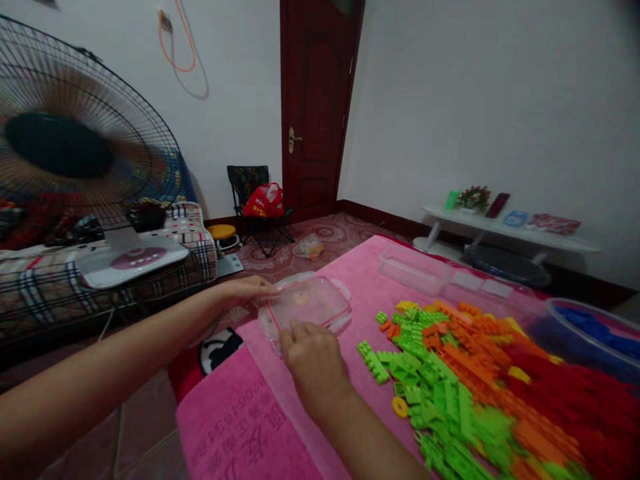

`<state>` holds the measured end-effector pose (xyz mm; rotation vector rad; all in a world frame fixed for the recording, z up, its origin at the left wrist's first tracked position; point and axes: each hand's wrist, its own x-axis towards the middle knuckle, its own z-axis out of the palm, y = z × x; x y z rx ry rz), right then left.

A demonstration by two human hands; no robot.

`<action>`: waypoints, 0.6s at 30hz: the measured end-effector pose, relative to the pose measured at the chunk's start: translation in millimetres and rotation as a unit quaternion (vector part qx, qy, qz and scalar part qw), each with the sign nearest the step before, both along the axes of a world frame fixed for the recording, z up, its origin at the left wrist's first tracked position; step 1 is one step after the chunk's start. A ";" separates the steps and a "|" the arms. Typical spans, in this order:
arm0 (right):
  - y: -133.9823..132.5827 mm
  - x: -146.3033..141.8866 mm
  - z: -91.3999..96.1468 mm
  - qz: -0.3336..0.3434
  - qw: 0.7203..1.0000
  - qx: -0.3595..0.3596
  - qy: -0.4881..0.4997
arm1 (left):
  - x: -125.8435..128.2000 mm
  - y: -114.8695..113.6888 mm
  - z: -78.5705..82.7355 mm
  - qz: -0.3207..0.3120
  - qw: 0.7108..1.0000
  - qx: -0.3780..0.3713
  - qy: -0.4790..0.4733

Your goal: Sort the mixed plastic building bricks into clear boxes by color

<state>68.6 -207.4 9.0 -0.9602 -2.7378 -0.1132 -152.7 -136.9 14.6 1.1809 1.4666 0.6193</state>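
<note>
A clear plastic lid with a red sealing line and side flaps lies near the left edge of the pink-covered table; whether a box sits beneath it I cannot tell. My left hand grips its far left corner, fingers partly hidden at the rim. At the near edge, my right hand is closed with curled fingers against the lid. To the right spreads a pile of building blocks: green blocks, orange blocks and red blocks.
Clear plastic boxes stand along the table's far side. A round clear tub of blue blocks is at the right. A running fan stands left, with a folding chair before the door and a white shelf by the wall.
</note>
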 end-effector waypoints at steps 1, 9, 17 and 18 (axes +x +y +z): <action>0.2 0.0 2.2 0.011 1.000 -0.006 0.001 | 1.2 1.0 -1.4 -0.016 0.999 0.018 0.029; 6.8 28.4 6.4 -0.008 0.993 -0.050 0.110 | 4.6 1.6 -14.3 0.011 1.000 0.020 0.002; 14.6 33.7 -2.4 -0.013 0.991 -0.063 0.116 | 10.5 2.4 -17.8 0.024 0.993 0.073 0.090; 15.6 35.4 -2.5 -0.032 0.987 -0.058 0.146 | 11.0 2.9 -20.0 0.036 0.992 0.073 0.096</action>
